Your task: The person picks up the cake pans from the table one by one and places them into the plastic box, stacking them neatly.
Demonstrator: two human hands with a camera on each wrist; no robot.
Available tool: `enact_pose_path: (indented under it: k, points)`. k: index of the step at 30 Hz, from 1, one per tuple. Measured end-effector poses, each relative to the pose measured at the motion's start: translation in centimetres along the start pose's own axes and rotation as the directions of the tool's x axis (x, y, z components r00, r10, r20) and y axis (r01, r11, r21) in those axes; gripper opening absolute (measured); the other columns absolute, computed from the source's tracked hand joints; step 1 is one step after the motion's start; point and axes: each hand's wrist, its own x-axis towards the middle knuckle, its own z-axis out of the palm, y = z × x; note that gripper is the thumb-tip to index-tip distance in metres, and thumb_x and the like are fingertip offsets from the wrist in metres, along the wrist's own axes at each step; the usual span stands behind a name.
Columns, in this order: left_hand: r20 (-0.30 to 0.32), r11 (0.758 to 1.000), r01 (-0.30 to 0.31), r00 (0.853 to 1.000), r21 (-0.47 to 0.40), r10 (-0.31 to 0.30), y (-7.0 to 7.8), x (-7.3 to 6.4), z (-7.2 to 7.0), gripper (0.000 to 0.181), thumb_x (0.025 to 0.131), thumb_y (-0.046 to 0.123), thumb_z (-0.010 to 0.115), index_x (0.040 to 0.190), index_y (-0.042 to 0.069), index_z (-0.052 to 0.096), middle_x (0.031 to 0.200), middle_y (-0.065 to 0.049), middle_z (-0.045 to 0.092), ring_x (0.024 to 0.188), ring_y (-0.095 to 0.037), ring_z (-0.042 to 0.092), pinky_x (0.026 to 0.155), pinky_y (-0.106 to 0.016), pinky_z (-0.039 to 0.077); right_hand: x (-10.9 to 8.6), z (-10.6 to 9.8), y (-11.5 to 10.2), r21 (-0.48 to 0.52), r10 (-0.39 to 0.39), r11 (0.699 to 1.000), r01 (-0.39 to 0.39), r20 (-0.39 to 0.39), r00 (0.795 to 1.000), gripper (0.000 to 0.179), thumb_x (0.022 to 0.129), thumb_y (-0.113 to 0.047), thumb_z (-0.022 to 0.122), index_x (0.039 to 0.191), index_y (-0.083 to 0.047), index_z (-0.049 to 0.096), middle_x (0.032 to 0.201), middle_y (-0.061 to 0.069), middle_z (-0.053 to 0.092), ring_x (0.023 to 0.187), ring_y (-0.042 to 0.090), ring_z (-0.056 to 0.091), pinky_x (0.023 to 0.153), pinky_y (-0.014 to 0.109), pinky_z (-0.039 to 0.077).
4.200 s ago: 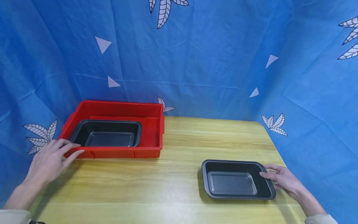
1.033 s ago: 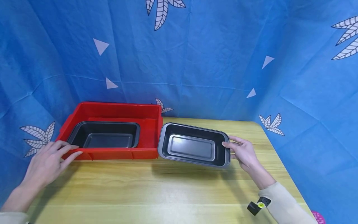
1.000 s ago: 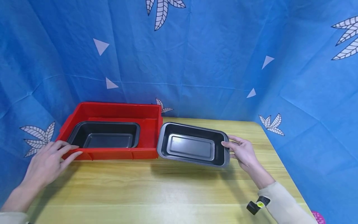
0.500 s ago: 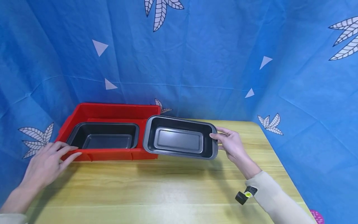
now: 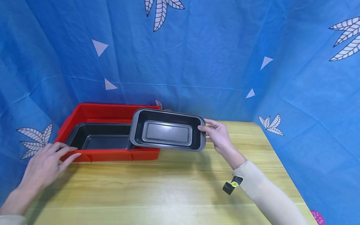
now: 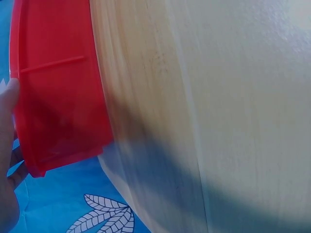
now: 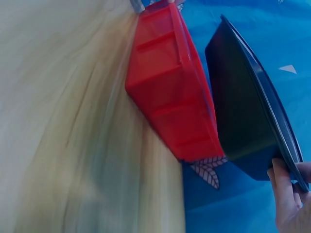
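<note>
A dark grey loaf pan (image 5: 167, 132) is in the air, its left end over the right part of a red plastic tray (image 5: 122, 155). My right hand (image 5: 217, 134) pinches the pan's right end, thumb inside the rim and fingers outside and beneath. From the right wrist view, the pan's dark underside (image 7: 238, 111) shows beside the tray's outer wall. Inside the tray lies a second loaf pan (image 5: 104, 141), its right end covered by the raised one. My left hand (image 5: 46, 164) grips the tray's front left rim; the left wrist view has its fingers around the corner.
The tray stands on a light wood table (image 5: 168, 187), at its back left. Blue cloth (image 5: 180, 56) with leaf and triangle prints hangs behind and at both sides. A pink dotted thing (image 5: 318, 216) shows past the table's right edge.
My right hand has lifted the loaf pan from the table's right side and carried it left and back until it overlaps the tray. My left hand has stayed on the tray's rim.
</note>
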Motion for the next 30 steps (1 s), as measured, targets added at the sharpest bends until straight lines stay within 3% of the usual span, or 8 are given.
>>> enact_pose_path:
  k: [5, 17, 25, 30]
  points:
    - [-0.013, 1.0, -0.012, 1.0, -0.005, 0.012, -0.1, 0.0, 0.1, 0.038, 0.074, 0.023, 0.091, 0.105, 0.005, 0.08, 0.099, -0.021, 0.068, 0.089, -0.038, 0.057, 0.075, -0.054, 0.047, 0.6, 1.6, -0.3, 0.002, -0.01, 1.0, 0.01, -0.004, 1.0, 0.049, 0.094, -0.002, 0.074, 0.141, 0.001, 0.063, 0.08, -0.01, 0.075, 0.062, 0.004, 0.066, 0.06, 0.025, 0.062]
    - [0.021, 1.0, 0.01, 1.0, -0.002, -0.01, 0.0, 0.1, -0.1, 0.04, 0.072, 0.023, 0.093, 0.105, 0.003, 0.079, 0.099, -0.023, 0.067, 0.09, -0.039, 0.056, 0.076, -0.057, 0.05, 2.1, 5.7, -0.8, 0.01, -0.049, 0.999, 0.049, 0.003, 0.999, 0.042, 0.092, 0.0, 0.075, 0.133, -0.001, 0.07, 0.08, -0.01, 0.075, 0.064, 0.005, 0.069, 0.059, 0.027, 0.062]
    - [0.014, 1.0, -0.002, 1.0, 0.004, 0.002, 0.0, 0.2, 0.0, 0.041, 0.07, 0.022, 0.094, 0.103, 0.004, 0.079, 0.096, -0.021, 0.067, 0.086, -0.037, 0.055, 0.073, -0.054, 0.049, 2.9, 8.3, -0.6, 0.01, -0.075, 0.997, 0.075, 0.015, 0.997, 0.04, 0.091, 0.0, 0.076, 0.13, -0.004, 0.073, 0.088, -0.001, 0.078, 0.068, 0.008, 0.072, 0.061, 0.029, 0.063]
    - [0.043, 1.0, 0.009, 0.999, 0.014, -0.01, 0.1, 0.1, 0.1, 0.042, 0.071, 0.022, 0.094, 0.105, 0.002, 0.079, 0.099, -0.024, 0.066, 0.089, -0.04, 0.055, 0.075, -0.057, 0.051, 3.2, 9.7, -0.5, 0.013, -0.077, 0.997, 0.077, 0.017, 0.997, 0.038, 0.091, 0.0, 0.076, 0.129, -0.005, 0.074, 0.096, 0.007, 0.081, 0.068, 0.009, 0.073, 0.064, 0.033, 0.065]
